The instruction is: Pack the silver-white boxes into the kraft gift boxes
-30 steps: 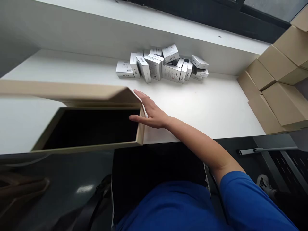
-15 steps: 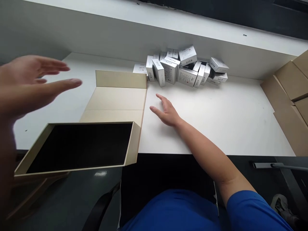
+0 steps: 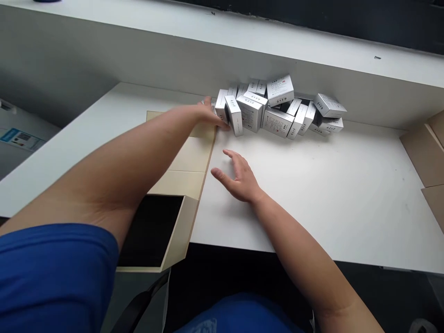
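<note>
A beige gift box (image 3: pixel 180 231) with a black lining lies open at the front left of the white table (image 3: pixel 312 194), its lid (image 3: pixel 189 159) folded flat behind it. Several small silver boxes (image 3: pixel 274 108) are heaped against the back wall. My left hand (image 3: pixel 208 113) reaches over the lid to the left end of the heap, fingers curled against the leftmost silver box (image 3: pixel 220 107). My right hand (image 3: pixel 239 178) rests on the table just right of the lid, fingers spread, holding nothing.
Brown cardboard cartons (image 3: pixel 423 157) stand at the right edge. A raised white ledge (image 3: pixel 243 32) runs along the back. Part of a grey machine with a label (image 3: pixel 17 138) shows at the left. A dark strap (image 3: pixel 138 305) hangs below the table edge.
My left hand has swung from the raised position at the left across the lid to the silver boxes. The view has shifted left. My right hand has barely moved.
</note>
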### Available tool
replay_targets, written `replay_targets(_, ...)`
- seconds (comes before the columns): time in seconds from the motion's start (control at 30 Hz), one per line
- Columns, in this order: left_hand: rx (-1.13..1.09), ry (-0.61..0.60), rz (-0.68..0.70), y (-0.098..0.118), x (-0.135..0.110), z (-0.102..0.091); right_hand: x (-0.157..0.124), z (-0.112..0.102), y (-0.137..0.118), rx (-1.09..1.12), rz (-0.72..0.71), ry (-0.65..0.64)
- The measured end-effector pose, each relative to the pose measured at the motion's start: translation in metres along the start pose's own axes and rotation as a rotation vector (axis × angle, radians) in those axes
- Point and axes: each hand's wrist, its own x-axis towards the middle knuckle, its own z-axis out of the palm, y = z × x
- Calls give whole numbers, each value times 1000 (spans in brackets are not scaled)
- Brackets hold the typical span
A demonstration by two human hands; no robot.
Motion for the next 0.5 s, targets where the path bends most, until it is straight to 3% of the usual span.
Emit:
replay_targets(0.1,-30,-82,-193,10,6,10,0,0,-2,-5,-9,-17)
replay_targets(0.33,-88,27,-64,16,-10,6,0,-1,-3,13,-17,-44)
replay_targets(0.5,-144,101,-1,23,-6,7,-2,-1,-5,18,-5,-52)
